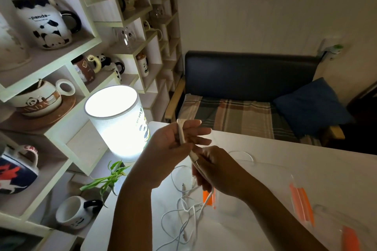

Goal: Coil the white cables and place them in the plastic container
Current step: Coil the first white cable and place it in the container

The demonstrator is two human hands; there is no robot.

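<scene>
Over the white table (265, 169), both hands are up in the air working one stretch of white cable (181, 136). Left hand (169, 149) has its fingers (199, 131) spread fairly loose and pointing right, with the cable running up across the palm and looping over at the top, thumb side pinning it. Right hand (216, 171) is curled closed around the lower bit of that same cable, just under the left hand, pretty much touching it. From there the cable drops down into a messy tangle of loose cables (183, 210) lying on the table, near the front-left edge. Clear plastic container (275, 185) with orange clips sits right of the hands, partly behind the right forearm. Lit lamp (120, 120) stands close on the left, a small green plant (108, 179) beside it; the far right of the table looks open
</scene>
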